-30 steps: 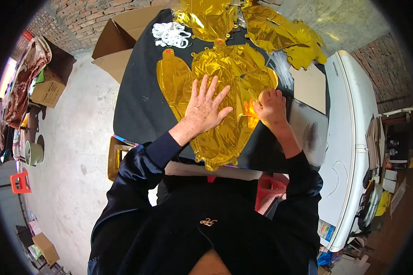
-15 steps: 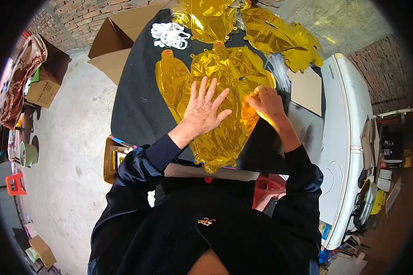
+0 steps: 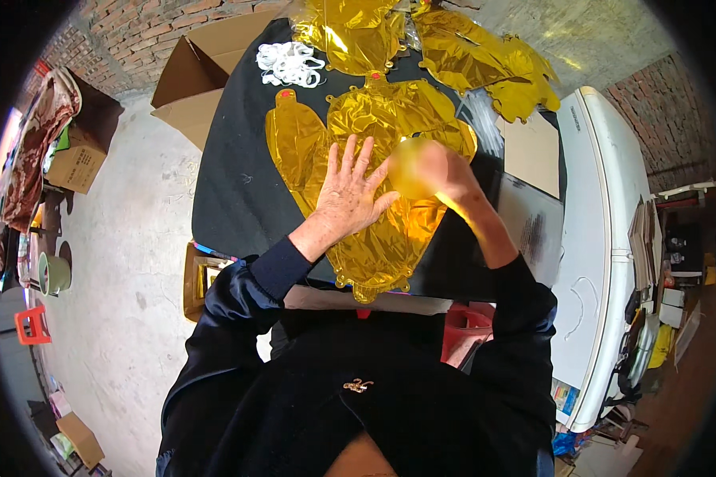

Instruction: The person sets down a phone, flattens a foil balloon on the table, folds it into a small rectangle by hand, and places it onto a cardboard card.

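1. Brick walls and a bare concrete floor surround a black table (image 3: 231, 183) strewn with flat gold foil balloons.
2. Nearest the person, a gold balloon (image 3: 374, 238) lies flat at the table's front edge.
3. Left hand (image 3: 348, 195) rests on that balloon, palm down, fingers spread, gripping nothing.
4. Right hand (image 3: 433, 168) is blurred just beside it over the same balloon; whether it grips the foil cannot be told.
5. Farther back lie a white string bundle (image 3: 290, 63) and more gold balloons (image 3: 485, 56); an open cardboard box (image 3: 195, 83) stands at the table's left.

Glossy crinkled gold foil balloon (image 3: 374, 167) on matt black cloth (image 3: 231, 183).
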`<state>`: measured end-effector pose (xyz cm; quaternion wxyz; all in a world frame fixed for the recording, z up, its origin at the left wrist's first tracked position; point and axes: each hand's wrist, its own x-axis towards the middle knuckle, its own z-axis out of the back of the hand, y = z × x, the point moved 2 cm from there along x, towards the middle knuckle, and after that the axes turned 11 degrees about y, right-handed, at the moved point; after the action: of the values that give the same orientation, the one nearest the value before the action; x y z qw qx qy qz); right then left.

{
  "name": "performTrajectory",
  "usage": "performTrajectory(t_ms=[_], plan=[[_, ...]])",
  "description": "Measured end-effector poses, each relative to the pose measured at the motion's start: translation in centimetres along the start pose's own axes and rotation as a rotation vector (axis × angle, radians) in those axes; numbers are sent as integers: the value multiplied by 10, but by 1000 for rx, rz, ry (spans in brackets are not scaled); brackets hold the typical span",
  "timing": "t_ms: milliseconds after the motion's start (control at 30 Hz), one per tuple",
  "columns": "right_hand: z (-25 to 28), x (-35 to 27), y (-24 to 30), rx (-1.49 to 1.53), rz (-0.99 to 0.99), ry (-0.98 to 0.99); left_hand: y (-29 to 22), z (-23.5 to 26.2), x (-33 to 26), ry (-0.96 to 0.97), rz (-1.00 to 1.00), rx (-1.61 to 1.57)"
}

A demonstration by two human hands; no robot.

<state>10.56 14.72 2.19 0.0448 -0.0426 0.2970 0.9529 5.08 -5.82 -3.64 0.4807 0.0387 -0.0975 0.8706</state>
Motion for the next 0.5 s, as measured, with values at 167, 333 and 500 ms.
performTrajectory(t_ms=[167, 333, 500], plan=[[-29, 0, 23, 747, 46, 204, -9, 27, 7, 346, 47, 130], [-21, -26, -7, 314, 192, -268, -2, 10, 0, 274, 56, 100], [-21, -43, -5, -352, 271, -152, -2, 9, 2, 63, 10, 50]])
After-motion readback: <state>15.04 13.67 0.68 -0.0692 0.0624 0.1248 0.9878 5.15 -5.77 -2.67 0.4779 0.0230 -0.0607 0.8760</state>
